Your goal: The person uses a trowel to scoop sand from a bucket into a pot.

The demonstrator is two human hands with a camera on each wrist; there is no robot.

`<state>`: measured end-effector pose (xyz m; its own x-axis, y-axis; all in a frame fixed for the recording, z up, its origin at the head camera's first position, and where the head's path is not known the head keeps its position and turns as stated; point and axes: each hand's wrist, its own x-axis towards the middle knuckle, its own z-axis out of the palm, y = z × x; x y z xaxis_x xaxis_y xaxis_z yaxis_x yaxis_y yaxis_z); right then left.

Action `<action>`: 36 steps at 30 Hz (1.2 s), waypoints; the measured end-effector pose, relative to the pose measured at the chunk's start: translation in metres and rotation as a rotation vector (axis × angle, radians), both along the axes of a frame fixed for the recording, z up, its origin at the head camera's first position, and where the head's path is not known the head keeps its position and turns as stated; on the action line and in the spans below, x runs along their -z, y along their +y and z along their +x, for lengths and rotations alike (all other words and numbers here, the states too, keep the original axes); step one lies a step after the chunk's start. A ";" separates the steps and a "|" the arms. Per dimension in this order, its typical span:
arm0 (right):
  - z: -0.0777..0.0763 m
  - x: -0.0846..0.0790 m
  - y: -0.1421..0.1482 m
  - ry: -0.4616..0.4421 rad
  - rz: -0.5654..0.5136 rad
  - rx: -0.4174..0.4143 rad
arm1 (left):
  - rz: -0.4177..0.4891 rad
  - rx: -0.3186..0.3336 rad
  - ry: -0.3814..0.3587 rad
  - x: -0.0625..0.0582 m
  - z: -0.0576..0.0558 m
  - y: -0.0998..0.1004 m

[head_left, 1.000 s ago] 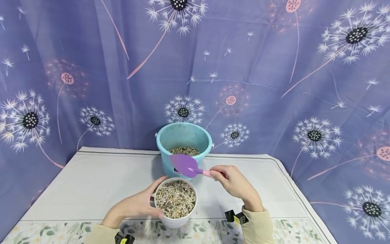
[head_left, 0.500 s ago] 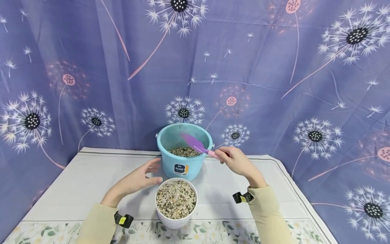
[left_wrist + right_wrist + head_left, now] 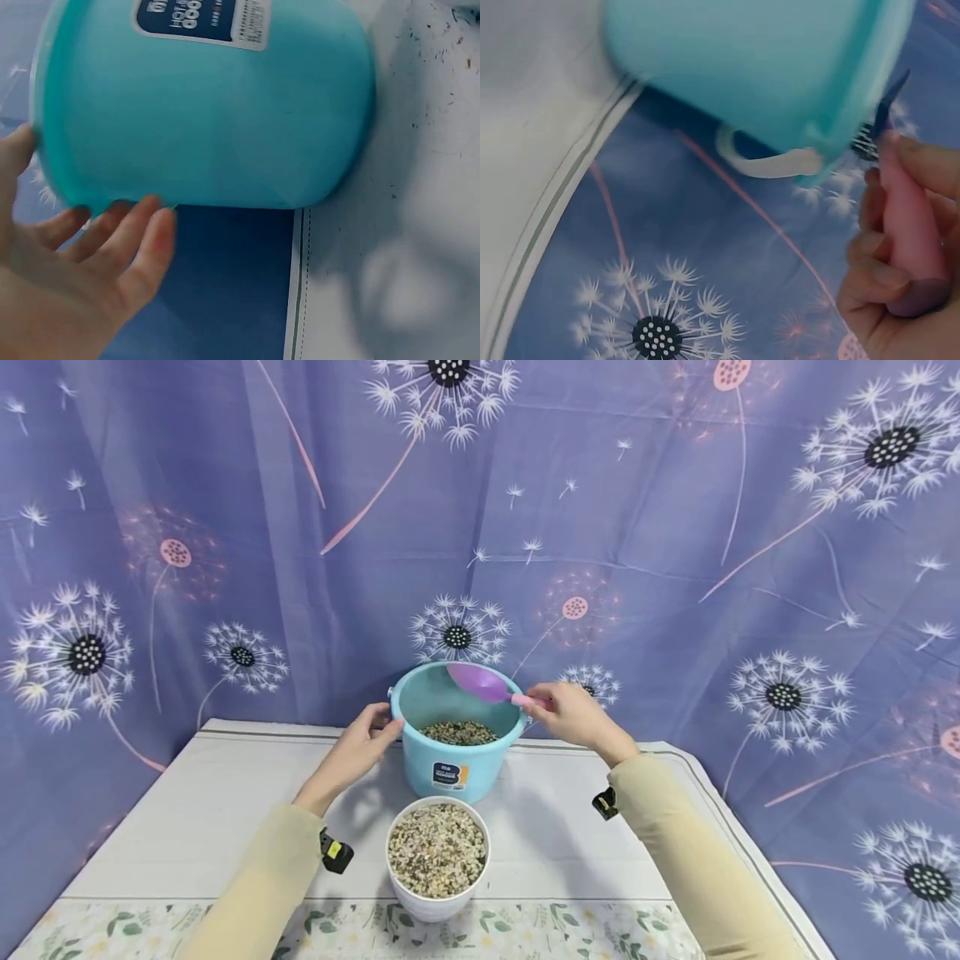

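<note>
My right hand (image 3: 576, 718) grips the pink handle of a purple garden trowel (image 3: 480, 682), seen close up in the right wrist view as a pink grip (image 3: 911, 217). The trowel's blade is over the mouth of a light blue bucket (image 3: 453, 768), which holds a shallow layer of grainy potting mix (image 3: 459, 732). My left hand (image 3: 360, 747) is at the bucket's left side, thumb at the rim and fingers spread along the wall, as the left wrist view shows. Nearer to me stands a white pot (image 3: 432, 907) filled almost to the brim with pale, speckled potting mix (image 3: 437, 850).
Both containers stand on a white table (image 3: 247, 802) with a leaf-patterned cloth strip (image 3: 555, 931) along the front. A purple dandelion-print curtain (image 3: 637, 527) hangs behind and beside it. Dark specks lie on the tabletop in the left wrist view.
My left hand has let go of the white pot and moved forward to the bucket's rim. The right hand has carried the trowel from near the pot up over the bucket.
</note>
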<state>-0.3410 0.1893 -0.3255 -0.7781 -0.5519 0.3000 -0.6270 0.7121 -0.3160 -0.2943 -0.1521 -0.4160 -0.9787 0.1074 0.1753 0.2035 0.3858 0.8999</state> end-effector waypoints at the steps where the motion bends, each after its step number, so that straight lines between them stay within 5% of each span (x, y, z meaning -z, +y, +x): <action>1: -0.002 0.001 -0.002 0.024 0.026 0.007 | 0.001 -0.027 0.004 -0.001 -0.002 0.002; 10: -0.018 0.008 -0.020 0.265 0.225 0.019 | 0.036 -0.140 0.071 -0.006 -0.015 0.018; 15: -0.021 0.012 -0.033 0.276 0.286 -0.019 | 0.083 -0.169 0.100 0.000 -0.019 0.023; 23: -0.020 0.009 -0.057 0.222 0.396 0.036 | 0.150 -0.133 0.122 0.006 -0.021 0.027; 36: -0.032 0.002 -0.083 0.292 0.623 0.109 | 0.240 -0.130 0.131 0.009 -0.023 0.029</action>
